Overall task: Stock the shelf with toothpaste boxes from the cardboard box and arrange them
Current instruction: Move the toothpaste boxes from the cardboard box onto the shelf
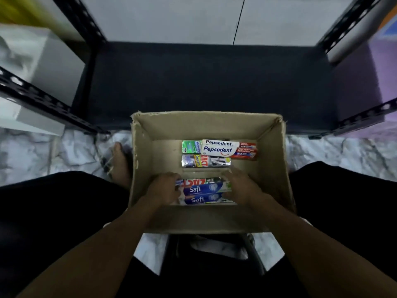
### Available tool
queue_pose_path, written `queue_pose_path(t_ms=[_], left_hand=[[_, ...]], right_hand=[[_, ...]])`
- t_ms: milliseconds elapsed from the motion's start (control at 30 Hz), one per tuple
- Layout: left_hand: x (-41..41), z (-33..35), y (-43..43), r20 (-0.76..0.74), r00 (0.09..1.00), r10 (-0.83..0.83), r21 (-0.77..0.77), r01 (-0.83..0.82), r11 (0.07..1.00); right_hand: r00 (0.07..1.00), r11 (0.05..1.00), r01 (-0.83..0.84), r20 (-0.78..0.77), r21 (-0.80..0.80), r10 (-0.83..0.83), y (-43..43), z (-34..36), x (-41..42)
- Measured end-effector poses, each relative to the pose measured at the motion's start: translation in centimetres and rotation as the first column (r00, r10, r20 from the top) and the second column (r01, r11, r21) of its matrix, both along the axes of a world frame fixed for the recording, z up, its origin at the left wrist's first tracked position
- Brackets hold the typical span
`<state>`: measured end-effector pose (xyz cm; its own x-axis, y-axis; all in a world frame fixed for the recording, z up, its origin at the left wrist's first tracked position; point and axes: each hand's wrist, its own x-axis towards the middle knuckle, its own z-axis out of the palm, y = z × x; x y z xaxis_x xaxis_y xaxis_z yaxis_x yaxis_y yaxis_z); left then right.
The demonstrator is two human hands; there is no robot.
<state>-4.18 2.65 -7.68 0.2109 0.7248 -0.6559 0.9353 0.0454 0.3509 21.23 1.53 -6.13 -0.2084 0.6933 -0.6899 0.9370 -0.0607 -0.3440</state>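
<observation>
An open cardboard box (270, 168) stands on the floor in front of a dark shelf board (210, 82). Inside, at the near end, lies a stack of toothpaste boxes: two blue Safi boxes (203, 193) and a Zact box (197, 182). My left hand (164, 189) grips the stack's left end, my right hand (240, 186) grips its right end. Farther in lie two white-and-red Pepsodent boxes (223, 148), a green box (191, 146) and a silver Zact box (206, 161).
Black slotted shelf uprights (81, 22) and rails (40, 102) frame the shelf. A white box (38, 61) sits left, a purple surface (365, 82) right. The floor is marbled tile (64, 151). My bare foot (119, 162) rests beside the carton's left wall.
</observation>
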Motion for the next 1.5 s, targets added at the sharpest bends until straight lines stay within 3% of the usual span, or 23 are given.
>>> queue_pose_path(t_ms=[233, 500, 933, 1133, 1300, 1500], left_hand=[[-0.6, -2.9, 0.7, -0.022, 0.99, 0.136, 0.008, -0.136, 0.991], [0.2, -4.9, 1.0, -0.032, 0.986, 0.162, -0.073, -0.164, 0.984], [-0.7, -4.5, 1.1, 0.01, 0.998, 0.056, -0.045, -0.056, 0.997], [-1.0, -3.5, 1.3, 0.117, 0.981, 0.152, -0.112, -0.139, 0.984], [-1.4, -2.4, 1.3, 0.185, 0.932, 0.311, -0.308, -0.245, 0.919], [-1.3, 0.0, 2.6, 0.282, 0.789, 0.547, -0.434, -0.403, 0.806]], right_hand=[[0.998, 0.999, 0.022, 0.051, -0.047, -0.02, 0.0, -3.6, -0.6], [0.974, 0.978, 0.209, -0.086, -0.013, -0.21, 1.4, -3.2, 3.7], [0.878, 0.906, 0.423, -0.255, 0.017, -0.405, 2.4, -2.2, 4.4], [0.971, 0.987, 0.157, -0.187, 0.037, -0.147, 4.4, -3.2, 3.9], [0.965, 0.883, 0.26, -0.077, 0.39, -0.25, 8.3, -3.2, 2.9], [0.971, 0.973, 0.184, 0.129, 0.137, -0.202, 8.0, -5.0, 3.3]])
